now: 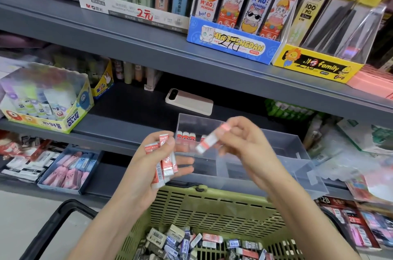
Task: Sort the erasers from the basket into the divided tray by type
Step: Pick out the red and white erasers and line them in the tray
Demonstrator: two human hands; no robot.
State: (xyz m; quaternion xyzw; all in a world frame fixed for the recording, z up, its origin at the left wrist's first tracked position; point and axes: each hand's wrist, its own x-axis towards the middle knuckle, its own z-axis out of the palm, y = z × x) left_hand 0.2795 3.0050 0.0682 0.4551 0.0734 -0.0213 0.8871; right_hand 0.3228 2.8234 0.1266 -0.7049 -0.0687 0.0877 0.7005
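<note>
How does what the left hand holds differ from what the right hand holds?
The left hand grips a bunch of erasers, mostly upright. The right hand pinches a single eraser with its fingertips, tilted, in front of the clear tray. All have red-and-white sleeves.

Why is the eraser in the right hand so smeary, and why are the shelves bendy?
Head view: the red-and-white eraser pinched in the right hand is motion-blurred, while the bundle of red-and-white erasers in the left hand looks sharper; the wide-angle lens slightly bows the grey metal shelves.
</note>
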